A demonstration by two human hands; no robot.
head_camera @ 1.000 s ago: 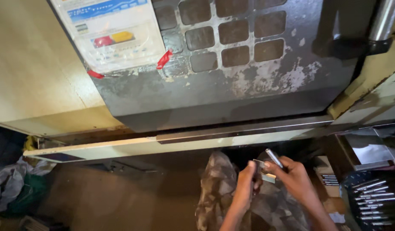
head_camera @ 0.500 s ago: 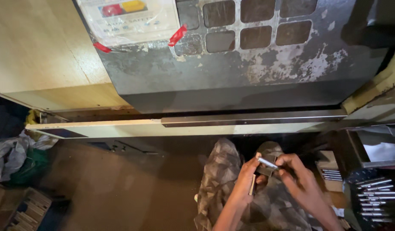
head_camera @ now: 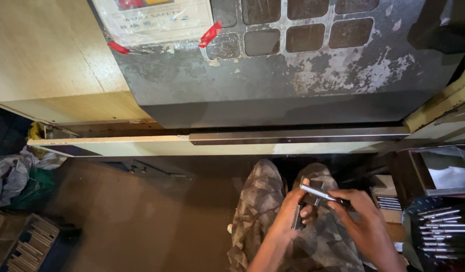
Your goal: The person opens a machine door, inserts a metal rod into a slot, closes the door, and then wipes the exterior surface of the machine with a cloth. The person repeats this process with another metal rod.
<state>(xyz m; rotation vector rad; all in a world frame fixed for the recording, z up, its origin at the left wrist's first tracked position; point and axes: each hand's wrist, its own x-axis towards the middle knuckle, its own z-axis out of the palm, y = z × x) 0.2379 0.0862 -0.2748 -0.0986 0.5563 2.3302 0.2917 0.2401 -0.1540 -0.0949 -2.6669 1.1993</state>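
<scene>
Left hand [head_camera: 293, 211] and right hand [head_camera: 357, 210] meet over the lap, fingers curled closed.

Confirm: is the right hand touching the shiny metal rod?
Touching. The head view shows the right hand with its fingertips closed on one end of the shiny metal rod, while the left hand holds a dark flat piece beneath it.

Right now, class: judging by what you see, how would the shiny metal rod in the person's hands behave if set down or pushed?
The metal rod looks round and smooth, so it would probably roll. It looks rigid, pinched by the left hand and right hand without sagging. Its polished surface may be slippery.
</scene>
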